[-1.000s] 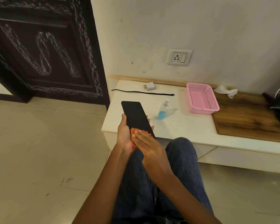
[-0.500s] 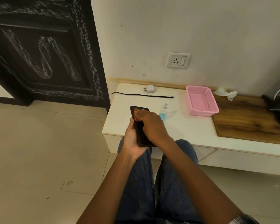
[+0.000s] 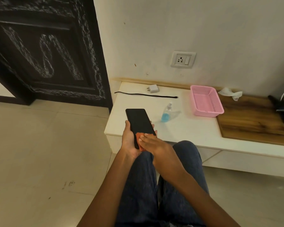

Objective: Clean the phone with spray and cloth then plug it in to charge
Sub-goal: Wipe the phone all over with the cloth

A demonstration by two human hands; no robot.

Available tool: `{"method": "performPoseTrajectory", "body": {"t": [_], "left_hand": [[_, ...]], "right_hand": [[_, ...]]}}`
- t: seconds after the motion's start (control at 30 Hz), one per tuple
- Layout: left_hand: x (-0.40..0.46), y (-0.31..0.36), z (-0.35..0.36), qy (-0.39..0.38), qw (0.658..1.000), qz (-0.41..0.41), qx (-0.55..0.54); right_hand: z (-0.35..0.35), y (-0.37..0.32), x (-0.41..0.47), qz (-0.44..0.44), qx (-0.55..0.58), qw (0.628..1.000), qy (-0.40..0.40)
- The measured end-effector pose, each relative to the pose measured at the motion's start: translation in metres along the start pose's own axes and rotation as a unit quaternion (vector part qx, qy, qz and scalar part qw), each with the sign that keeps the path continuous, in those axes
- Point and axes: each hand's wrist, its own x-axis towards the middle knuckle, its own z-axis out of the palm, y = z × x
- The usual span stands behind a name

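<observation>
My left hand (image 3: 129, 138) clamped round the phone (image 3: 139, 122) over my lap, right hand (image 3: 154, 143) flat, pressing the orange cloth (image 3: 138, 138) on its near end — no readable writing, spray (image 3: 166, 112), cable (image 3: 146, 95), charger (image 3: 152, 88) on the desk (image 3: 187, 128).

Black carved door (image 3: 44, 51), white wall (image 3: 203, 27), tiled floor (image 3: 39, 153).

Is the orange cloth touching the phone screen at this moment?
Touching. In the head view the right hand presses the orange cloth flat onto the lower end of the phone, which the left hand holds.
</observation>
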Motion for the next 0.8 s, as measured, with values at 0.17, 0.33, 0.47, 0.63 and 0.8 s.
{"method": "performPoseTrajectory", "body": {"t": [0.17,0.33,0.47,0.63,0.8], "left_hand": [[0.003,-0.006,0.004,-0.007,1.0,-0.008,-0.005],[0.004,-0.006,0.006,-0.005,0.998,0.001,0.069],[-0.002,-0.01,0.009,-0.016,0.993,0.002,0.119],[-0.004,-0.013,0.017,-0.024,0.988,-0.01,0.155],[-0.006,-0.01,0.023,-0.032,0.989,-0.036,0.141]], "right_hand": [[-0.006,0.006,-0.005,0.018,0.023,0.999,0.015],[-0.025,0.023,0.027,0.034,-0.058,0.997,0.024],[-0.033,0.041,0.05,0.076,-0.154,0.985,-0.018],[-0.042,0.048,0.073,0.145,-0.098,0.985,0.011],[-0.034,0.038,0.079,0.164,0.03,0.986,0.023]]}}
